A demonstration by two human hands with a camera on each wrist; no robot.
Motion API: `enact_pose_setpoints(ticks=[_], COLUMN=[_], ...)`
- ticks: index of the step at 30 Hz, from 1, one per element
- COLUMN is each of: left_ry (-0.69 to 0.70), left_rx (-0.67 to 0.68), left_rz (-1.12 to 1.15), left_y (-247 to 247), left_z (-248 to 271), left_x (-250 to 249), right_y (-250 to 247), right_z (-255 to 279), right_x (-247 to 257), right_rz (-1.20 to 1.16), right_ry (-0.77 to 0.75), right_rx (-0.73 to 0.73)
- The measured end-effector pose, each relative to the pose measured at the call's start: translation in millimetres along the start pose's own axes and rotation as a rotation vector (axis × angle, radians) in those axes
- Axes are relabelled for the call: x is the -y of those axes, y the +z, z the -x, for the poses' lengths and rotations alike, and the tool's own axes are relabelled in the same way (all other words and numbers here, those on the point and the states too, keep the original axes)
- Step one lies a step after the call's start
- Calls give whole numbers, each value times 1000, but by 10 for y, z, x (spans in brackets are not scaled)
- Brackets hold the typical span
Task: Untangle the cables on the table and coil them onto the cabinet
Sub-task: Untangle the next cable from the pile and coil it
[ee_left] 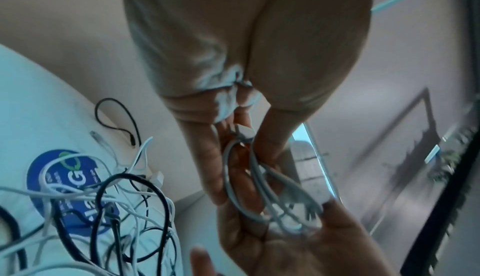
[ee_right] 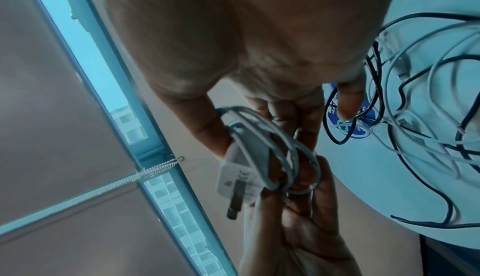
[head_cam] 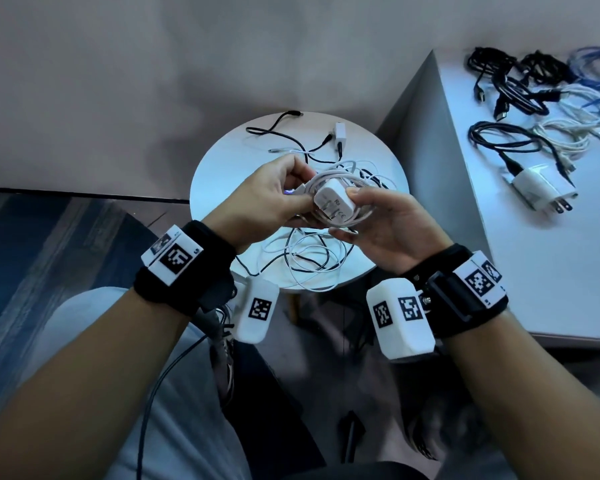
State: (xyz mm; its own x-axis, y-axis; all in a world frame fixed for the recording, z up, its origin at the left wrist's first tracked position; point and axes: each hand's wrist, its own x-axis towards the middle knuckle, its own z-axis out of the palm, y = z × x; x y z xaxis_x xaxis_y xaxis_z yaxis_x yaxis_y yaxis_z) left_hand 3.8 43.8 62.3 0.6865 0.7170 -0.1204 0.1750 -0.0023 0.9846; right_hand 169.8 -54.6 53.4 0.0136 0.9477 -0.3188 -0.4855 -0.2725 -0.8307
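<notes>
- left hand pinching a coiled white charging cable above the round white surface, fingers clenched on its loops.
- right hand grasping the white square plug adapter at the coil, thumb on top.
- loose tangle of black and white cables lying on the near edge of the surface.
- coiled black, white and blue cables resting on the white cabinet top, far corner.
</notes>
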Motion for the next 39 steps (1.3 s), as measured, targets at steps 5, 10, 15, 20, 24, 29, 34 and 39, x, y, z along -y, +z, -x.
enact_pose_setpoints(ticks=[5, 10, 15, 20, 24, 29, 34, 39], left_ry=[56, 101, 166, 159, 78, 54, 143, 164], left_rx=[-47, -43, -93, -98, -21, -85, -228, -334], left_rz=[14, 8, -230, -396, -212, -137, -430, -427], left_y=[25, 71, 170, 273, 149, 79, 190, 228], left_z=[-53, -50, -54, -22, -91, -140, -120, -157], left_x=[32, 70, 115, 147, 150, 152, 188, 239], right_y=[-39, -29, -27, -52, -90, -47, 58, 87], right_z=[-44, -69, -94, -96, -78, -55, -37, -114], right_x=[-64, -44, -59, -116, -51, -46, -44, -156], right_rz=[8, -16, -55, -8, 63, 22, 19, -15], right_ry=[-22, -2, 49, 40, 34, 43, 65, -10], right_rx=[-80, -181, -281, -329, -240, -150, -91, -93])
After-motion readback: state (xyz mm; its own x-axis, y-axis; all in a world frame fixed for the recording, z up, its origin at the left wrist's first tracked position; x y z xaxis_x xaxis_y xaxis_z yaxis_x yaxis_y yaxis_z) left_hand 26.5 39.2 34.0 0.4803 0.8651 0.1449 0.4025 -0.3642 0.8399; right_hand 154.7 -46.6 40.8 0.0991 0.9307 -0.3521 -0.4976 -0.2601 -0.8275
